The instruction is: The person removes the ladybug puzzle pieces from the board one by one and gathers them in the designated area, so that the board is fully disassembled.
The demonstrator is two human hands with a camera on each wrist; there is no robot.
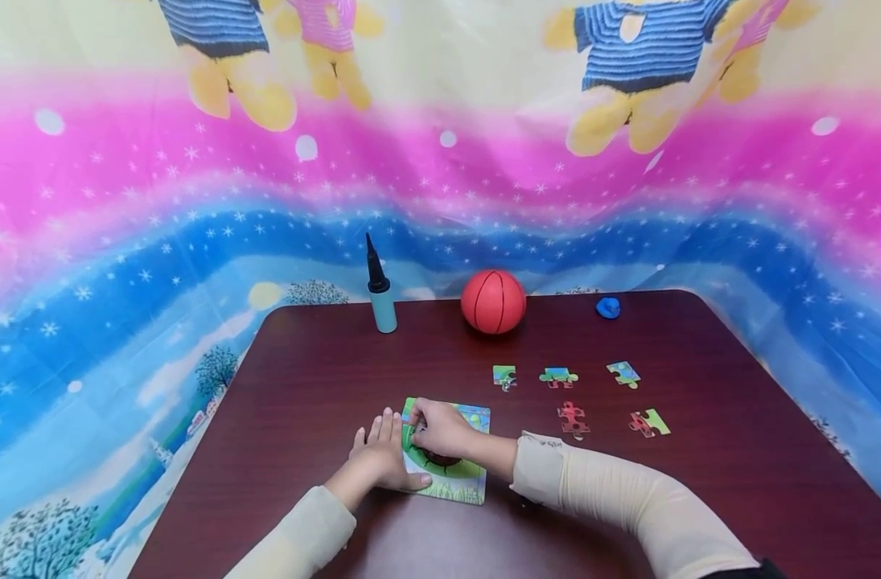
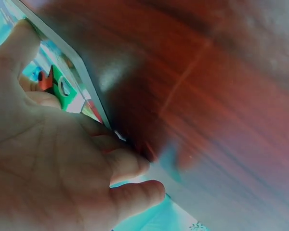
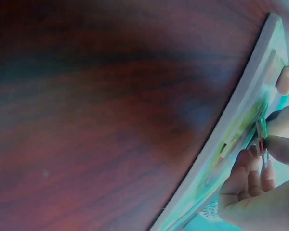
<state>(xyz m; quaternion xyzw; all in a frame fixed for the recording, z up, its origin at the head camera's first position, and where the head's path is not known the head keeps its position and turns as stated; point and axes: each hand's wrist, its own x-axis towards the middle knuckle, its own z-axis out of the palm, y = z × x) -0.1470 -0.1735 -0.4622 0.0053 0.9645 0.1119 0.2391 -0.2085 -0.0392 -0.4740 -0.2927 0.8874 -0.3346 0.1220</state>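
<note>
The puzzle board (image 1: 469, 492), with a green and blue picture, lies flat on the table. My left hand (image 1: 384, 457) rests along its left edge, fingers stretched out and thumb on the board's lower left. Over the board's upper left part, my right hand (image 1: 440, 428) pinches a puzzle piece (image 3: 262, 132) between thumb and finger. In the left wrist view, this puzzle piece (image 2: 63, 89) shows green and is tilted up from the board. The right hand covers part of the board's picture. Whether the piece touches the board is unclear.
Several loose puzzle pieces lie to the right, among them a red piece (image 1: 573, 419) and a red-and-green piece (image 1: 650, 423). Along the table's back stand a teal hand pump (image 1: 384, 310), a red ball (image 1: 493, 301) and a small blue object (image 1: 608, 307).
</note>
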